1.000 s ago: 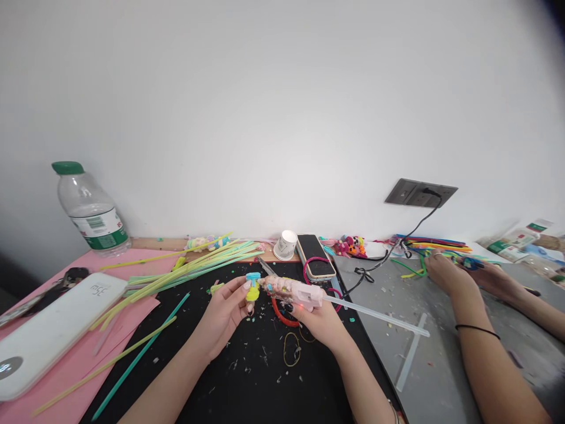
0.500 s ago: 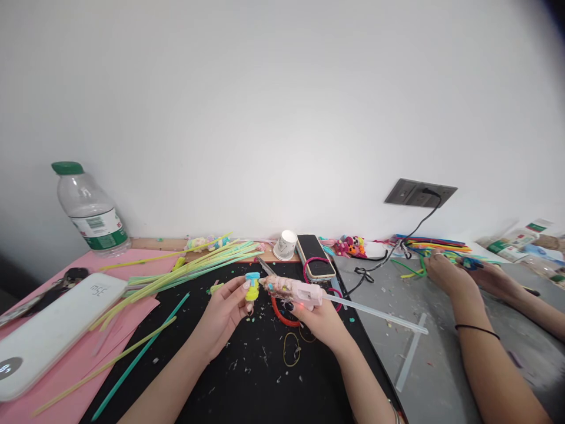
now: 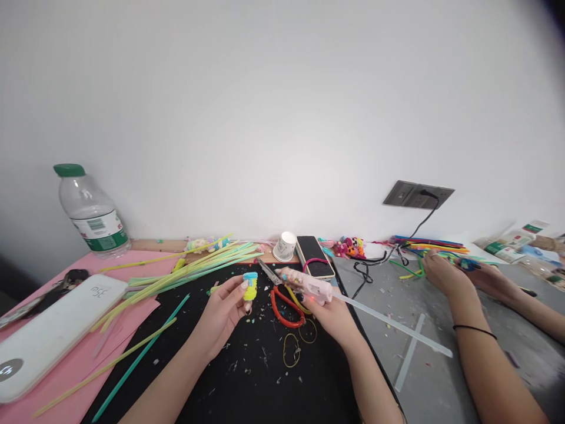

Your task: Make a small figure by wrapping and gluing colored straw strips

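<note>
My left hand [image 3: 220,312] pinches a small yellow and blue pipe-cleaner figure [image 3: 250,287] above the black mat [image 3: 229,377]. My right hand [image 3: 333,315] grips a pink glue gun [image 3: 306,285] with a clear glue stick [image 3: 392,324] trailing from its back to the right. The gun's nozzle points left and stands a little apart from the figure. Red-handled scissors [image 3: 282,300] lie on the mat under the gun.
Green and yellow sticks [image 3: 185,272] lie across pink paper [image 3: 66,377]. A water bottle [image 3: 90,215], a white case [image 3: 48,333], a paper cup [image 3: 286,245] and a phone [image 3: 314,256] stand about. Another person's hands [image 3: 454,274] work pipe cleaners at the right on the grey surface.
My right hand has drawn the glue gun back to the right, away from the figure, uncovering the scissors. My left hand still holds the figure in about the same spot.
</note>
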`<state>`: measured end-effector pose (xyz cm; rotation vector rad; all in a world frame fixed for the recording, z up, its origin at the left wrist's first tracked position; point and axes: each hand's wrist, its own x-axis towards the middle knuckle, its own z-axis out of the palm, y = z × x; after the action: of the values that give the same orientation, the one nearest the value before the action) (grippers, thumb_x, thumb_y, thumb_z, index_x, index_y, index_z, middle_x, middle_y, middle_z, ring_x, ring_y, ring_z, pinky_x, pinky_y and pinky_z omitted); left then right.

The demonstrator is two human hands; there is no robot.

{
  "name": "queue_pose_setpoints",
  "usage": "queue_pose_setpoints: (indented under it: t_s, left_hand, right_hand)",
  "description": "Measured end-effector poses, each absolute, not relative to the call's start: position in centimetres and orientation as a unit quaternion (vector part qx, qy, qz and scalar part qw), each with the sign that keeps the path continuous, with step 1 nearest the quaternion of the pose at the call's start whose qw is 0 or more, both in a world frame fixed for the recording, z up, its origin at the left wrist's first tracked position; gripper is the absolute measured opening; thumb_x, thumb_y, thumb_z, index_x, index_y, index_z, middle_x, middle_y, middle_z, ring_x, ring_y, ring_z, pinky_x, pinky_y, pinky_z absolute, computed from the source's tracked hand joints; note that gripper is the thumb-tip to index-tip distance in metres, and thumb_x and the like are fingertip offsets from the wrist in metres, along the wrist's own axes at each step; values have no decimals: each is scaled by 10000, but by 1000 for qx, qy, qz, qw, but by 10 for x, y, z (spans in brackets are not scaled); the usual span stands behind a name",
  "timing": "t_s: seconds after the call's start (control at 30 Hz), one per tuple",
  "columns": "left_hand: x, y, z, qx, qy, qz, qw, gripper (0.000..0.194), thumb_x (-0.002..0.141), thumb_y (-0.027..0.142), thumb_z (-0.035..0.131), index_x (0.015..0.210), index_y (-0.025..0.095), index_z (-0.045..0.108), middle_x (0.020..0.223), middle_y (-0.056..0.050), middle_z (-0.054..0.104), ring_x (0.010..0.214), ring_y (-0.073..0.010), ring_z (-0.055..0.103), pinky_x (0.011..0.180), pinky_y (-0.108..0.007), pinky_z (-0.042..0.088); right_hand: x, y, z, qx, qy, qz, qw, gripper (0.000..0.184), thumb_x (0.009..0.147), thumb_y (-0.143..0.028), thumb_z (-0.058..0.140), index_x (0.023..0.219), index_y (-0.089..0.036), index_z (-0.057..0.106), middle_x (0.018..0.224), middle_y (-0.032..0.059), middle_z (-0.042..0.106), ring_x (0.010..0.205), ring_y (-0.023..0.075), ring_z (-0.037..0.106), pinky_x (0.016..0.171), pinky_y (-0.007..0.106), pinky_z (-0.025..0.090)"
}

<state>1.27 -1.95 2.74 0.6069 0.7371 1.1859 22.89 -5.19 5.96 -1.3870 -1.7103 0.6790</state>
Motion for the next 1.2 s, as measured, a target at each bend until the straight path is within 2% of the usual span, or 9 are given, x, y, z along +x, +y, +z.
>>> queue_pose_setpoints:
  t_s: [0.1, 0.27, 0.5, 0.67, 0.77, 0.83, 0.93, 1.1, 1.2]
  left_hand:
    - [12, -19, 27, 265, 342, 541, 721, 317, 624, 291, 768, 875, 149, 637, 707, 12, 531, 533, -54, 481, 515, -202, 426]
    - [12, -17, 24, 266, 329, 544, 725, 315, 637, 287, 760, 892, 150, 637, 725, 6, 529, 556, -53, 479, 512, -185, 421]
    - [13, -18, 23, 277, 320, 538, 729, 251, 686, 283, 728, 882, 161, 630, 748, 11, 521, 572, -50, 486, 522, -177, 425]
    - [12, -18, 22, 294, 316, 536, 726, 231, 703, 281, 714, 879, 155, 631, 766, 4, 536, 580, -49, 484, 528, -176, 427]
    - [12, -18, 22, 304, 321, 534, 721, 229, 711, 292, 707, 883, 162, 630, 761, 8, 543, 569, -44, 479, 537, -178, 429]
    - [12, -19, 22, 322, 325, 526, 717, 226, 723, 303, 695, 894, 172, 628, 761, 13, 546, 567, -42, 481, 545, -181, 430]
    - [13, -20, 23, 370, 343, 513, 695, 232, 734, 321, 679, 909, 180, 623, 786, 11, 551, 580, -52, 493, 549, -195, 431]
    - [15, -22, 25, 454, 365, 490, 648, 263, 743, 351, 658, 927, 170, 606, 829, -6, 575, 575, -70, 502, 554, -232, 439]
    - [16, -22, 24, 471, 357, 487, 643, 274, 752, 349, 644, 952, 167, 599, 867, -23, 598, 572, -75, 506, 552, -240, 440]
  right_hand:
    - [253, -52, 62, -641, -643, 195, 371, 325, 780, -274, 516, 1066, -206, 654, 930, 31, 704, 827, 213, 641, 705, 291, 500]
    - [305, -53, 63, -736, -619, 91, 260, 298, 773, -324, 478, 993, -190, 628, 750, 25, 675, 646, 180, 594, 566, 242, 403]
    - [368, -44, 47, -808, -572, 12, 141, 296, 737, -288, 507, 989, -175, 616, 925, 110, 666, 809, 245, 598, 648, 279, 378]
    - [383, -37, 29, -835, -543, -42, 73, 466, 695, -162, 512, 1158, -145, 561, 1014, 162, 618, 996, 304, 546, 798, 379, 376]
    - [370, -39, 34, -835, -528, -85, 128, 453, 690, -143, 507, 1139, -150, 570, 1041, 175, 583, 1052, 325, 507, 819, 429, 377]
    - [349, -43, 45, -794, -553, -102, 230, 348, 719, -171, 505, 1057, -153, 589, 1033, 155, 582, 1034, 305, 509, 825, 421, 389]
    - [296, -51, 64, -679, -619, -33, 393, 178, 806, -229, 473, 945, -178, 570, 883, 80, 596, 790, 198, 558, 724, 326, 437]
    - [199, -54, 75, -542, -735, 98, 396, 50, 813, -247, 525, 810, -198, 516, 744, 9, 517, 638, 133, 476, 593, 254, 385]
    - [169, -48, 68, -526, -742, 126, 396, 164, 757, -279, 608, 823, -199, 481, 789, 5, 490, 648, 128, 449, 576, 247, 358]
